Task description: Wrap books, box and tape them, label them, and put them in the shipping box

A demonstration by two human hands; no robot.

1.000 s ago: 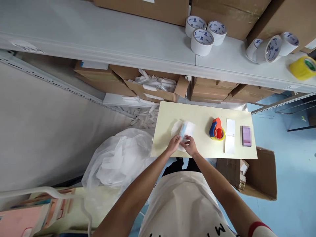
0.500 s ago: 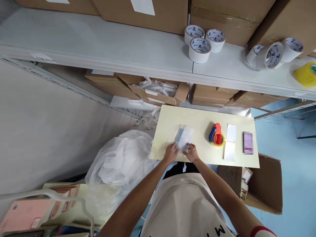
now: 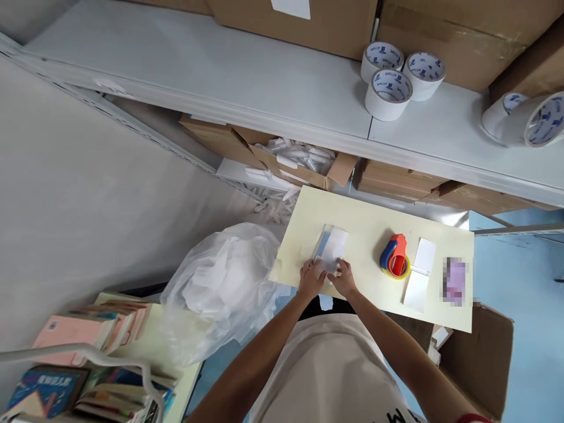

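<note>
A flat white-and-blue packet (image 3: 333,247) lies on the cream tabletop (image 3: 365,229), angled away from me; too small to tell what is inside. My left hand (image 3: 311,278) is closed at its near left corner, fingers bent over the edge. On the near right side, the thumb and fingers of my right hand (image 3: 343,278) pinch the same packet. Both hands partly hide its near end. To the right sits a red-and-blue tape dispenser (image 3: 395,257) with a yellow roll. Beside it lie white cards or papers (image 3: 416,289) and a blurred purple item (image 3: 455,282).
Above the table's far edge runs a grey shelf (image 3: 211,70) with white tape rolls (image 3: 388,95) and cartons. An opened carton (image 3: 308,174) of white pieces is below. A clear plastic bag (image 3: 220,282) bulges at left, near stacked notebooks (image 3: 70,335). A carton (image 3: 480,358) stands at right.
The view has turned, so the table sits more tilted. My right hand's fingers have drawn in at the packet's near end; the left stays at its corner. The packet has hardly moved.
</note>
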